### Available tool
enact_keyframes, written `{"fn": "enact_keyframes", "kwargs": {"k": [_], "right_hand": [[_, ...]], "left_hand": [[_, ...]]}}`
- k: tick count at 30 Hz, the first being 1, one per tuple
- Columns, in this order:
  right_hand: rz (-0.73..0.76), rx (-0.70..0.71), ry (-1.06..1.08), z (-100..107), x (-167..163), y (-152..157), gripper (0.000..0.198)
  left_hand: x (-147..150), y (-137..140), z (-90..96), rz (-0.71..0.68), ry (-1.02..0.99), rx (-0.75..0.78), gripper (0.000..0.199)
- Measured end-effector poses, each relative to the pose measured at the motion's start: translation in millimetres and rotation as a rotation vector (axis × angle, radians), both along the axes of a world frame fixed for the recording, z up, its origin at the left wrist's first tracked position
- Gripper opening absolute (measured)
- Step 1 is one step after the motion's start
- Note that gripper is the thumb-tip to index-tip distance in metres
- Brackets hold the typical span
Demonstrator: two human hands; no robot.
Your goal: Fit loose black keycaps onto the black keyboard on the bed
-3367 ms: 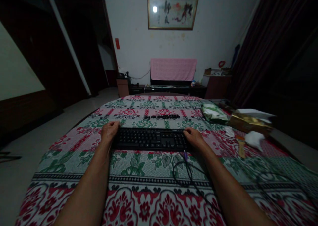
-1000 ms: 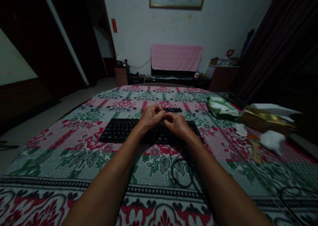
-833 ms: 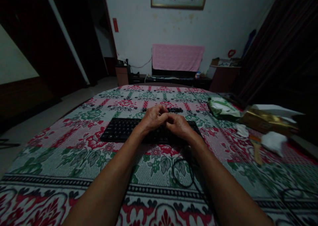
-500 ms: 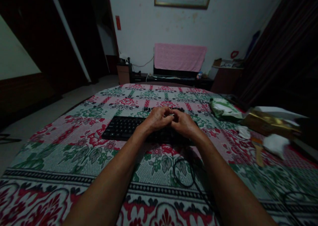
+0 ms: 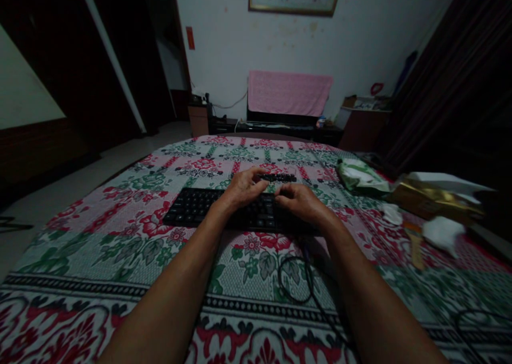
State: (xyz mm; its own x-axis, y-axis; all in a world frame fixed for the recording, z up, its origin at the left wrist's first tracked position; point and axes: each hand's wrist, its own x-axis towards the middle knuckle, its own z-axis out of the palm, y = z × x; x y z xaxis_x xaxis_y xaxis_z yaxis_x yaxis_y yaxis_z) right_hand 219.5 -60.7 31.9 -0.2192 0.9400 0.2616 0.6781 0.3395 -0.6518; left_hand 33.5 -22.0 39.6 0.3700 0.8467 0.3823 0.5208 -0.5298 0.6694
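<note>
Newly parted, left hand (image 5: pixel 244 189) is spreading and right hand (image 5: pixel 301 200) curling, grip unclear, over the near keyboard (image 5: pixel 196 206), seemingly lying crosswise for reach

Left hand (image 5: pixel 245 189), right hand (image 5: pixel 300 200) — just apart over a black keyboard (image 5: pixel 260 213), patterned cloth (image 5: pixel 132 230) beneath

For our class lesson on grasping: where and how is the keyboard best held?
The keyboard is probably best gripped by its short ends, left hand from the left, right hand from the right: it is long and lies flat on the cloth.
</note>
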Motion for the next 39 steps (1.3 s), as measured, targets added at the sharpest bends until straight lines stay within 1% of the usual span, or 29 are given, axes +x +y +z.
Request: {"fn": "enact_keyframes", "kwargs": {"k": [2, 5, 8, 11, 15, 18, 22, 26, 33, 39], "right_hand": [[-0.08, -0.005, 0.028, 0, 3, 1, 0.015], [-0.219, 0.06, 0.078, 1, 4, 4, 0.017], [-0.309, 0.132, 0.124, -3, 0, 7, 0.021], [-0.34, 0.179, 0.142, -11, -7, 8, 0.022], [-0.322, 0.189, 0.068, -18, -12, 8, 0.019], [-0.31, 0.189, 0.021, -21, -11, 9, 0.021], [-0.292, 0.209, 0.023, -23, -12, 11, 0.021], [-0.327, 0.203, -0.014, -22, -15, 12, 0.021], [-0.377, 0.16, -0.15, -11, -18, 17, 0.019], [-0.31, 0.118, -0.274, 0, -23, 28, 0.019]], "left_hand": [[-10, 6, -5.7, 0.015, 0.13, -0.066, 0.044], [-20, 7, -10.8, -0.059, 0.349, -0.2, 0.07], [-23, 2, -11.5, -0.085, 0.495, -0.214, 0.089], [-21, -2, -11.2, -0.1, 0.586, -0.224, 0.098], [-19, -2, -12.5, -0.117, 0.653, -0.265, 0.107], [-18, 0, -14.5, -0.121, 0.672, -0.27, 0.11], [-17, 1, -15.2, -0.121, 0.718, -0.277, 0.109], [-17, -1, -13.0, -0.123, 0.723, -0.282, 0.108], [-15, -6, -6.9, -0.116, 0.738, -0.272, 0.106], [-14, -3, -8.9, -0.125, 0.811, -0.264, 0.11]]}}
